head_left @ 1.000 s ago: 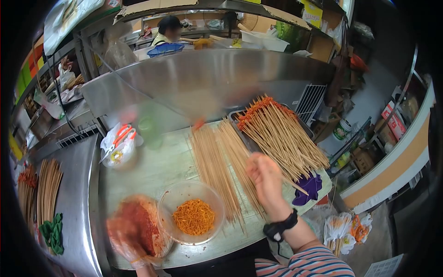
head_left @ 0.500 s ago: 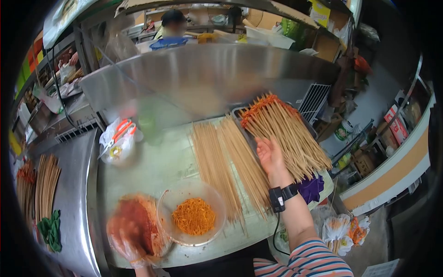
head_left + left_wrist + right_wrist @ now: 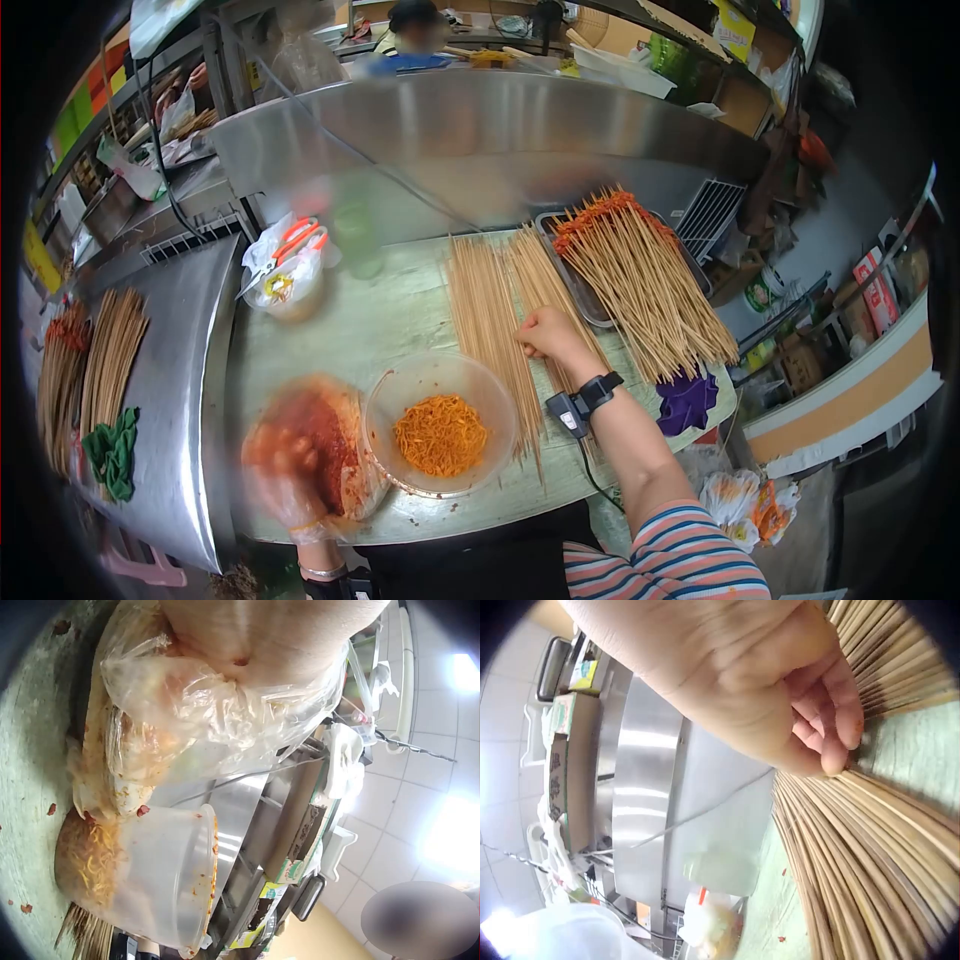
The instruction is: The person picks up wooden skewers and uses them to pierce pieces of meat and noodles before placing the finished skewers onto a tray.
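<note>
Head view: nearer right hand (image 3: 552,335) pinches at skewers (image 3: 490,340) lying eleven-to-five; left hand (image 3: 285,460), at their eight o'clock, grip unclear

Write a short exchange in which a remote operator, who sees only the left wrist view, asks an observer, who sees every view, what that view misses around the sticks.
Operator: I see sticks past the bowl. Where is the right hand's grip?
Observer: Over those sticks, with its fingers curled.
Operator: What stands on their right?
Observer: A tray, with red-tipped sticks jutting out over its near edge.
</note>
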Tool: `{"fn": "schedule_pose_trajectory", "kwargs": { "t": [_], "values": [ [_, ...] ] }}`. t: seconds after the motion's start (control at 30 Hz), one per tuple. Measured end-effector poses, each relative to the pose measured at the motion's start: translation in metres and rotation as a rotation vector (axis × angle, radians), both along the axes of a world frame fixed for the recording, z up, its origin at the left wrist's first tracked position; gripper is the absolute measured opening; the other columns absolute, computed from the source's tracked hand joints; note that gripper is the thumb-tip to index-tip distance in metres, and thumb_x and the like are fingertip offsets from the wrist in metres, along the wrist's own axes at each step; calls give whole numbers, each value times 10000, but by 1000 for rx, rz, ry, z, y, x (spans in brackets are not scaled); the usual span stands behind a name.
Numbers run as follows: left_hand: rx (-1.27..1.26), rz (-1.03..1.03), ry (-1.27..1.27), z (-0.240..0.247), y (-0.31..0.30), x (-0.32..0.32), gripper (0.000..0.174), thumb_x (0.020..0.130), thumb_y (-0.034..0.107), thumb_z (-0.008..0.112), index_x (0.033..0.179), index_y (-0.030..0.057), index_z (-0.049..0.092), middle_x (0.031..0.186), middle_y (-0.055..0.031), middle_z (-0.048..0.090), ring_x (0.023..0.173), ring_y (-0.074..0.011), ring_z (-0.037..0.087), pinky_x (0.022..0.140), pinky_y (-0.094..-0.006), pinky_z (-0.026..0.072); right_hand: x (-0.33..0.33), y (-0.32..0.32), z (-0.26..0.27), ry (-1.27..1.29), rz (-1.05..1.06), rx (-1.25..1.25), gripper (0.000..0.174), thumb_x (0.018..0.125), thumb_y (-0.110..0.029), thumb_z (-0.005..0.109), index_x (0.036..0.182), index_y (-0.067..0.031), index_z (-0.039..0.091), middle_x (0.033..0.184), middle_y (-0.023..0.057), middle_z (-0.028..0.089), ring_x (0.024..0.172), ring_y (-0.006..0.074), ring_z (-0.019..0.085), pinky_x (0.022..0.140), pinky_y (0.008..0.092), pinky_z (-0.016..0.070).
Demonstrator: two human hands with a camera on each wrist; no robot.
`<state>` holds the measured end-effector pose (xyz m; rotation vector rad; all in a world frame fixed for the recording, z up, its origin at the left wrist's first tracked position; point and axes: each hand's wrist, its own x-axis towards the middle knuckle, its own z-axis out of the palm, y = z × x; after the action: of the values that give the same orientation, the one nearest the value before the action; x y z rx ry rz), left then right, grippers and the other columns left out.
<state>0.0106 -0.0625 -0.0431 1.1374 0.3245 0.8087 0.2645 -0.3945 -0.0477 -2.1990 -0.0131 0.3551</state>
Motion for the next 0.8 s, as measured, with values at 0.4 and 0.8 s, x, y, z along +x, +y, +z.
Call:
{"fn": "schedule_pose_trajectory", "kwargs": {
  "t": [0.4,0.8],
  "values": [
    [28,57,44,0,-2,3,342,907,140,537,1229,51,465,1032,-79,599,772,-116,590,600,-202,485,5,-28,21,125,30,420,138,854,-138,600,832,-2,592,730,62,650,503,69,543,419,197,409],
    [11,101,30,9,-10,3,346,913,125,522,1239,31,453,1008,-87,610,752,-124,600,596,-210,495,48,-7,60,12,-2,531,132,868,-178,564,789,-72,565,633,2,575,501,68,522,442,199,399]
  ]
}}
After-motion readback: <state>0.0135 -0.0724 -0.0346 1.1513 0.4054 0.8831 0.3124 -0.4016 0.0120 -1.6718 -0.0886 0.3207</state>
